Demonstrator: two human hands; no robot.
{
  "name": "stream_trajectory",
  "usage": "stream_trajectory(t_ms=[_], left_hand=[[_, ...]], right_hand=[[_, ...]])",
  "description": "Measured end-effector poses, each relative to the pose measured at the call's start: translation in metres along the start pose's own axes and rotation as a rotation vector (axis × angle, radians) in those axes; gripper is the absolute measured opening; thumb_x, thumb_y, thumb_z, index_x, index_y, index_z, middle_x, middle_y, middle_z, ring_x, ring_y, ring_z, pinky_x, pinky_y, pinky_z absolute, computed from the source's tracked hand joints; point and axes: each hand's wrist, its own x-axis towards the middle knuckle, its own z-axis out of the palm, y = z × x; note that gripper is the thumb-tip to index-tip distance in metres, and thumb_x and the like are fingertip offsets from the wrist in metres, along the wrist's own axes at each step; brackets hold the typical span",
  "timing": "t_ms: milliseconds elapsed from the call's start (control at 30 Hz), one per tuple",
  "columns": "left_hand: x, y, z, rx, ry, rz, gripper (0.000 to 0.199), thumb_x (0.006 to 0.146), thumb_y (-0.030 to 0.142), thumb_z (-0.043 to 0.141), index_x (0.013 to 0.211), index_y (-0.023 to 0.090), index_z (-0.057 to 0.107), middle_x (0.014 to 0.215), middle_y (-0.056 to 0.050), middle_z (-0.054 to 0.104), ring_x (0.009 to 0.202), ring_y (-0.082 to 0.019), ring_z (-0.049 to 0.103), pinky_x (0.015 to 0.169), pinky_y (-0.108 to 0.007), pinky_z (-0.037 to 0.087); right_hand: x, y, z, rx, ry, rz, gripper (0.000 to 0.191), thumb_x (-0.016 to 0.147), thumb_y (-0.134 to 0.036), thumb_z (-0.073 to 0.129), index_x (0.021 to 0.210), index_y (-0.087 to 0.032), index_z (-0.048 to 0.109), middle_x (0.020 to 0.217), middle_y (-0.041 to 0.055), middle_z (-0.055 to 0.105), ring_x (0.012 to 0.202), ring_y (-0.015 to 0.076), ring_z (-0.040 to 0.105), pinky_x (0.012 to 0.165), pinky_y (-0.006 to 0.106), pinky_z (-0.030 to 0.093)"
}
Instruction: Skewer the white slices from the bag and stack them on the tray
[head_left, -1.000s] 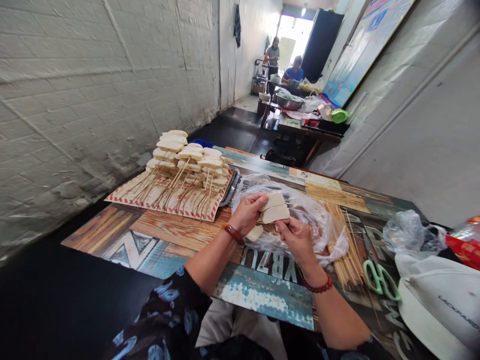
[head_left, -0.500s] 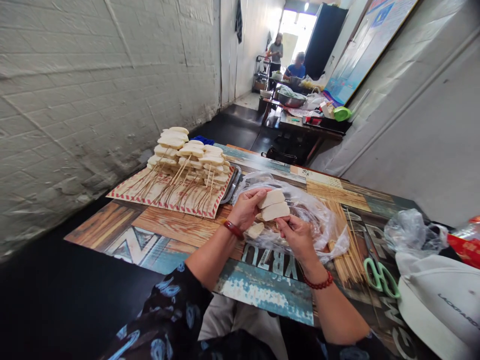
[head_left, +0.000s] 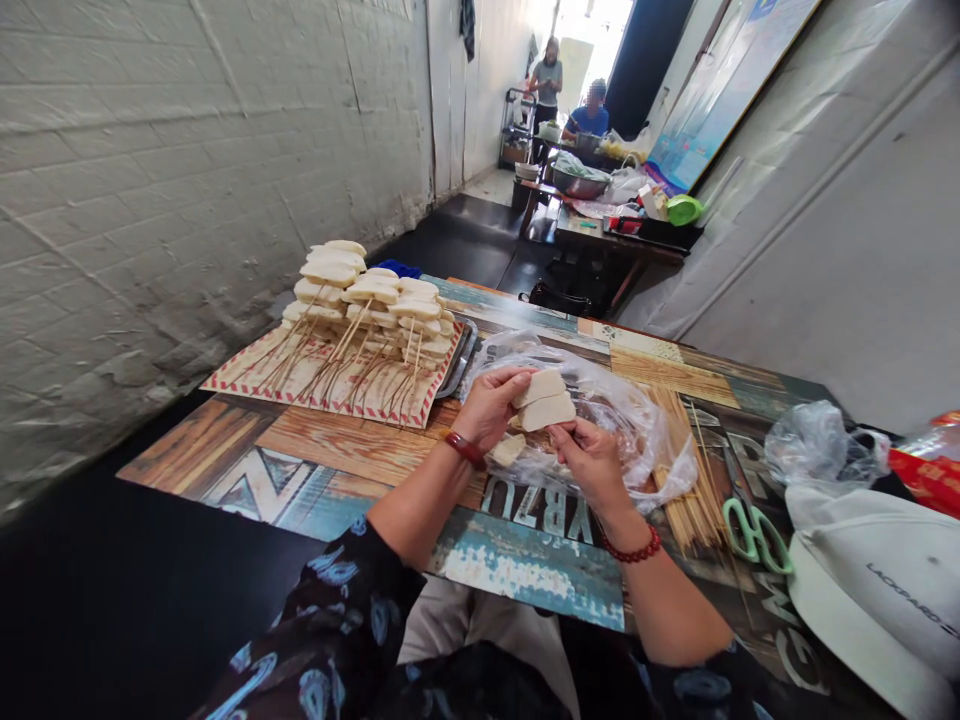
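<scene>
Two pale, flat slices lie edge to edge between my hands, above a clear plastic bag. My left hand pinches their left ends. At their lower right edge, the fingers of my right hand are closed on the lower slice; whether a stick is in them is hidden. Another pale piece rests on the bag below my left hand. To the left, skewered slices are stacked in rows on a red-striped board, their sticks pointing toward me. Loose bamboo sticks lie right of the bag.
Green-handled scissors, a white cap and a crumpled plastic bag are at the right of the patterned table. A metal tray shows beside the board. Two people are at a far table with a metal bowl.
The view has shifted slightly, so the scene sits a little higher and further left. My hands still hold the two slices, which are tilted slightly differently.
</scene>
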Motion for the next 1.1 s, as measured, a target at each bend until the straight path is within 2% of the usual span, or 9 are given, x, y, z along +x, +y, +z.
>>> stream_trajectory(t_ms=[233,333,533,700,933,1100], left_hand=[[0.0,0.001,0.0,0.005,0.016,-0.015,0.037,0.052,0.034,0.092,0.079,0.014,0.078,0.078,-0.006,0.073,0.069,-0.015,0.061,0.063,-0.026,0.047],[-0.003,0.005,0.003,-0.012,0.008,-0.042,0.044,0.053,0.037,0.092,0.088,0.015,0.078,0.083,-0.006,0.074,0.071,-0.015,0.062,0.065,-0.026,0.049],[-0.005,0.006,0.005,0.055,-0.104,-0.068,0.049,0.055,0.032,0.092,0.097,0.013,0.075,0.089,-0.006,0.074,0.075,-0.015,0.064,0.07,-0.025,0.05],[-0.002,0.003,0.003,0.087,-0.032,-0.05,0.048,0.054,0.03,0.092,0.094,0.013,0.074,0.087,-0.005,0.074,0.073,-0.015,0.065,0.069,-0.025,0.051],[0.0,0.001,0.005,0.119,0.024,0.007,0.046,0.051,0.03,0.093,0.089,0.013,0.073,0.083,-0.004,0.073,0.069,-0.014,0.064,0.066,-0.025,0.051],[0.0,0.004,0.006,0.078,-0.002,-0.006,0.054,0.056,0.035,0.091,0.101,0.015,0.07,0.091,-0.004,0.074,0.073,-0.014,0.067,0.067,-0.024,0.053]], right_hand=[[0.0,-0.002,0.0,0.019,-0.003,0.023,0.035,0.085,-0.05,0.066,0.075,-0.017,0.069,0.06,0.0003,0.062,0.048,0.0113,0.052,0.048,0.024,0.039],[0.001,-0.005,-0.001,0.056,-0.023,0.016,0.034,0.085,-0.049,0.066,0.075,-0.017,0.069,0.061,-0.0003,0.061,0.048,0.0107,0.051,0.047,0.023,0.039],[0.002,-0.008,-0.003,0.062,-0.053,0.013,0.032,0.084,-0.048,0.067,0.076,-0.017,0.07,0.059,-0.0006,0.06,0.048,0.011,0.052,0.048,0.023,0.04],[0.002,-0.011,-0.004,0.061,-0.099,-0.005,0.031,0.085,-0.047,0.065,0.086,-0.017,0.074,0.064,0.0005,0.064,0.05,0.012,0.055,0.048,0.024,0.043],[0.002,-0.017,-0.002,-0.087,-0.038,-0.097,0.03,0.087,-0.044,0.062,0.077,-0.017,0.073,0.061,0.0018,0.063,0.052,0.0129,0.053,0.047,0.024,0.039],[0.003,-0.021,-0.006,-0.016,-0.007,-0.077,0.03,0.086,-0.044,0.064,0.077,-0.017,0.072,0.058,-0.0003,0.061,0.049,0.0111,0.05,0.047,0.023,0.039]])
